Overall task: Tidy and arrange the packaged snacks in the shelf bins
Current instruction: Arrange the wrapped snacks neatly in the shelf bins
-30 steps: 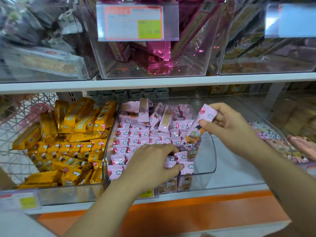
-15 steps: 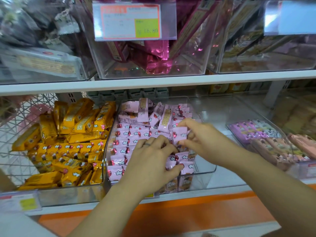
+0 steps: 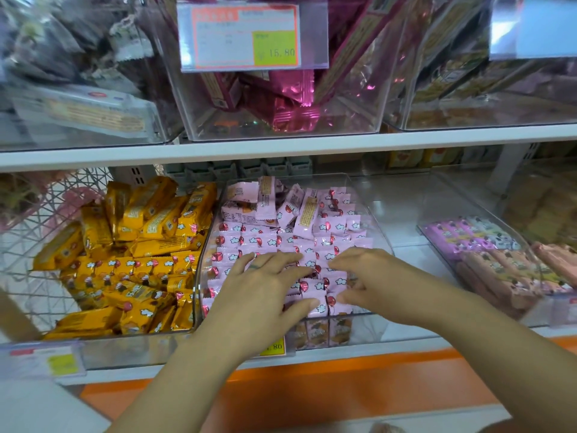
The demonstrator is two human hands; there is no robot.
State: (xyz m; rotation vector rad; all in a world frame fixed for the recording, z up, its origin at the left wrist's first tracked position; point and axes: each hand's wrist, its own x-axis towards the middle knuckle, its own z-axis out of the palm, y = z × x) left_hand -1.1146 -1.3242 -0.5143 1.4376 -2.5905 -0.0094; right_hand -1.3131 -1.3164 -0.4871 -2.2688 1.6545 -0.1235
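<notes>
Pink snack packets (image 3: 315, 232) stand in rows inside a clear plastic bin (image 3: 379, 232) on the lower shelf; a few lie loose at the back. My left hand (image 3: 259, 292) lies flat on the front rows, fingers spread and pressing the packets. My right hand (image 3: 365, 279) rests on the rows beside it, fingers reaching left onto the packet tops, thumb at the bin's front. Neither hand grips a packet.
Yellow snack packets (image 3: 131, 264) fill the bin on the left. To the right, a bin (image 3: 487, 254) holds purple and orange bars. The upper shelf (image 3: 281, 148) carries clear bins with magenta packs and a price label (image 3: 243, 39). An orange ledge runs below.
My right hand brought a pink packet from the right into the bin, set it among the rows and now rests on them. My left hand has spread flatter over the front rows.
</notes>
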